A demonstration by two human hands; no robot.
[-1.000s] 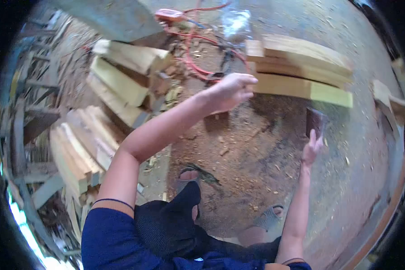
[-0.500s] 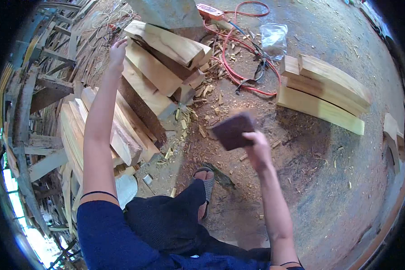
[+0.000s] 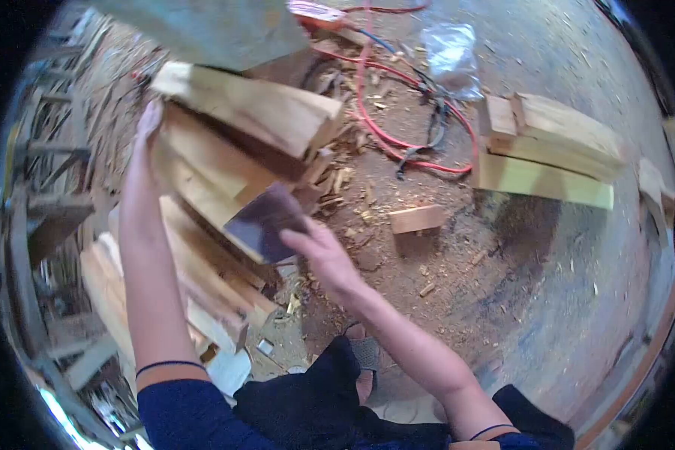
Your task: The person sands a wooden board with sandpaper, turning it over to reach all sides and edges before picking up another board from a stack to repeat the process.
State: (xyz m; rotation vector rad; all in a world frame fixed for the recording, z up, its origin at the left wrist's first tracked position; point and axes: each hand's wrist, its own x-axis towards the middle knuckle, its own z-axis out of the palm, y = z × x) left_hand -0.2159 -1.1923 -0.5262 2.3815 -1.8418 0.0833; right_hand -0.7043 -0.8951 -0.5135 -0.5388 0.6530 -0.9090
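Note:
My right hand point(image 3: 326, 255) grips a dark brown rectangular sheet of sandpaper point(image 3: 266, 221), thumb on top. The sheet lies over the near end of a pale wooden plank point(image 3: 214, 161), seemingly against it. At the plank's far left end is my left hand point(image 3: 148, 124), its fingers closed against that end; they are small and blurred. Beside this plank rests another thick, pale piece of wood point(image 3: 251, 105). More cut planks point(image 3: 202, 255) lie below it, partly behind my left forearm.
Red cable point(image 3: 367, 105) loops over the chip-covered floor near a clear plastic bag point(image 3: 451, 60). Stacked wood pieces point(image 3: 555, 150) stand at the right. A small wood block point(image 3: 417, 219) lies mid-floor. A large grey-blue surface point(image 3: 210, 30) overhangs the pile; scrap timber point(image 3: 60, 217) lines the left.
My right hand has swung left with the sandpaper, from above the floor to the plank's near end. The small wood block is now uncovered. The whole view has shifted; my left hand stays by the plank's end.

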